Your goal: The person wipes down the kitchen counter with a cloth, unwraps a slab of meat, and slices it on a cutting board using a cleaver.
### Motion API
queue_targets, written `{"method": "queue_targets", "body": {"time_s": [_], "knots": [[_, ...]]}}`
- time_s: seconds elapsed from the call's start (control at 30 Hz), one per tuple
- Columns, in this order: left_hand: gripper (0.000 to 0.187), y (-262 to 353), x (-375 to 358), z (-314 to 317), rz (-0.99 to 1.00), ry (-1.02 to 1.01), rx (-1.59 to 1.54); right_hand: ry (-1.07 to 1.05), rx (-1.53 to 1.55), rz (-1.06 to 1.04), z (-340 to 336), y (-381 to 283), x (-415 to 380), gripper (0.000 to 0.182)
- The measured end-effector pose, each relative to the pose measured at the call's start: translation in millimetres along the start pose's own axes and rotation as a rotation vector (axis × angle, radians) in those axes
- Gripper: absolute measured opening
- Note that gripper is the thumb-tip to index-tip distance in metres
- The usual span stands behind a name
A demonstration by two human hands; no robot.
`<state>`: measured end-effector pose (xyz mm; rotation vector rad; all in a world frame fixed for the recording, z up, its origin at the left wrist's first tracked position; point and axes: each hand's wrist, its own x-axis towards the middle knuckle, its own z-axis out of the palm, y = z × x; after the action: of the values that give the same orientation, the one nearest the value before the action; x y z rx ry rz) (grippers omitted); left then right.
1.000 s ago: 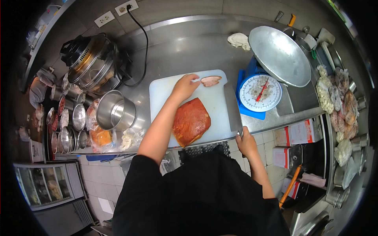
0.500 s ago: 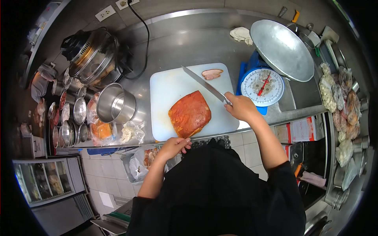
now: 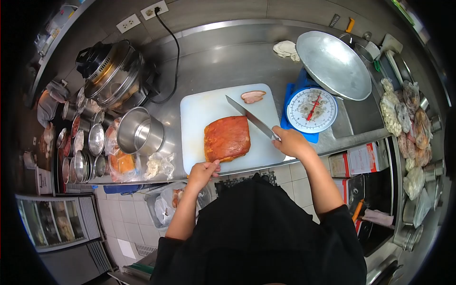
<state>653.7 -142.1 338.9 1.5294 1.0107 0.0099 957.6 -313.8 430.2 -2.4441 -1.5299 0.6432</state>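
Note:
A reddish-brown slab of meat (image 3: 227, 138) lies on the white cutting board (image 3: 194, 109). My right hand (image 3: 292, 142) is closed round the handle of a long knife (image 3: 251, 118), whose blade points up and left beside the meat's right side. At the slab's lower left corner is my left hand (image 3: 203, 173), its fingers drawn together at the meat's edge; whether they grip it is hard to tell. One cut slice (image 3: 253, 97) rests near the board's top right corner.
A blue dial scale (image 3: 311, 110) with a metal pan (image 3: 333, 65) stands right of the board. On the left are a steel pot (image 3: 140, 131), a glass-bowl cooker (image 3: 114, 76) and bagged food (image 3: 122, 162). A white cloth (image 3: 286, 50) lies behind.
The slab has turned slightly, its edges now squarer to the board. My left hand has shifted a little left and up. The knife has moved slightly right relative to the board's slice, still in my right hand.

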Motion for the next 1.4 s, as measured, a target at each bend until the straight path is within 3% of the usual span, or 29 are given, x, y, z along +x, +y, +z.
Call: {"method": "queue_targets", "body": {"time_s": [0.2,0.27,0.3,0.37,0.5,0.57,0.7,0.77,1.1,1.17,1.2,1.27,1.3,1.37,1.4], "knots": [[0.048,22.4,5.3,-19.4,-0.013,-0.04,0.163,0.036,0.24,0.076,23.2,9.8,-21.8,0.031],[0.04,43.8,2.2,-23.7,0.213,0.209,0.485,0.031,0.352,0.164,27.2,5.7,-33.8,0.031],[0.04,50.1,6.8,-24.1,0.21,0.212,0.482,0.028,0.349,0.161,31.0,4.9,-38.8,0.031],[0.032,62.9,19.0,-22.3,0.465,0.368,0.492,0.033,0.494,0.262,39.9,4.9,-48.9,0.031],[0.027,93.3,57.3,-15.5,0.651,0.399,0.483,0.014,0.507,0.285,52.1,8.0,-55.3,0.032],[0.029,97.0,85.1,-10.8,0.949,0.506,0.576,0.054,0.484,0.281,51.6,3.1,-58.1,0.034],[0.034,88.3,116.6,3.2,0.913,0.429,0.647,0.114,0.438,0.247,73.7,10.5,-58.5,0.036],[0.041,86.4,119.2,3.9,0.63,0.24,0.544,0.169,0.402,0.247,80.4,8.6,-59.2,0.037],[0.044,80.9,99.6,6.2,0.516,0.354,0.521,0.152,0.36,0.244,74.8,-0.2,-58.8,0.035],[0.05,86.7,100.4,-3.7,0.351,0.127,0.414,0.151,0.36,0.243,73.0,0.3,-58.5,0.035],[0.05,82.4,111.4,-10.4,0.353,0.129,0.412,0.153,0.357,0.241,72.4,0.5,-58.6,0.035],[0.059,71.2,143.8,-22.5,0.394,-0.176,-0.149,0.143,0.372,0.26,72.4,1.5,-58.3,0.035],[0.059,83.5,141.3,-25.7,0.396,-0.176,-0.149,0.144,0.37,0.259,72.5,2.3,-58.0,0.035],[0.066,114.1,128.5,-33.3,0.247,-0.389,-0.314,0.146,0.387,0.244,72.7,3.9,-57.7,0.035],[0.068,118.9,134.3,-34.2,0.281,-0.434,-0.255,0.147,0.387,0.243,72.5,4.1,-57.5,0.035]]}}
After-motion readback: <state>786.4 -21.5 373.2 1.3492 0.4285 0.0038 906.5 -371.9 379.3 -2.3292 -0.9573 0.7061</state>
